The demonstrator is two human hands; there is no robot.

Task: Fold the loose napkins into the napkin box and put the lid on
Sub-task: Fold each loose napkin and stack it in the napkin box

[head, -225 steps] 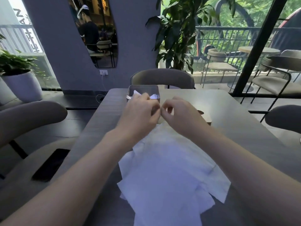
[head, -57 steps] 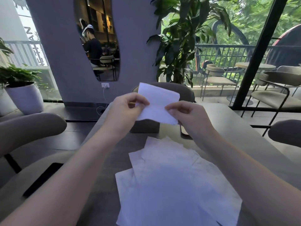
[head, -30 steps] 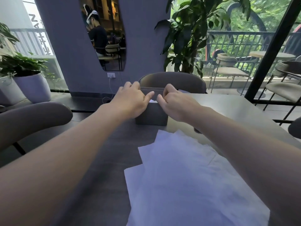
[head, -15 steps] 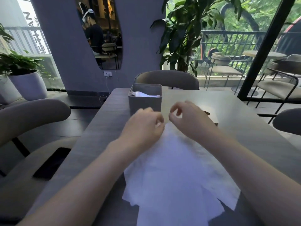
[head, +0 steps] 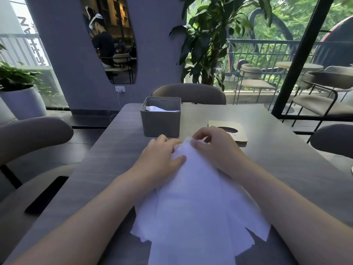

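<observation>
White paper napkins [head: 198,203] lie in a loose, overlapping stack on the near centre of the grey table [head: 277,165], with the stack's far edge just short of the napkin box [head: 160,122]. The napkin box is a grey, open-topped container standing upright at the far centre of the table; at least one folded napkin [head: 158,108] is visible inside it, near the rim. The lid [head: 228,131], a pale wood-coloured plate with an oval slot, lies flat on the table to the right of the box, apart from it. The left hand [head: 162,159] rests on the far-left part of the stack, its fingers loosely bent and its thumb pressing the top sheet; it does not appear to grasp anything. The right hand [head: 212,148] has its fingers curled at the far edge of the top sheet and appears to pinch that edge, which is slightly raised. Judged progress: early to middle stage. Some napkins are boxed; several sheets remain unfolded, and the lid is not yet fitted. Remaining steps: fold each sheet, insert it, then seat the lid. Legible writing: partial large dark letters on the far-left window, possibly "AN"; no label is readable on the box or lid.
</observation>
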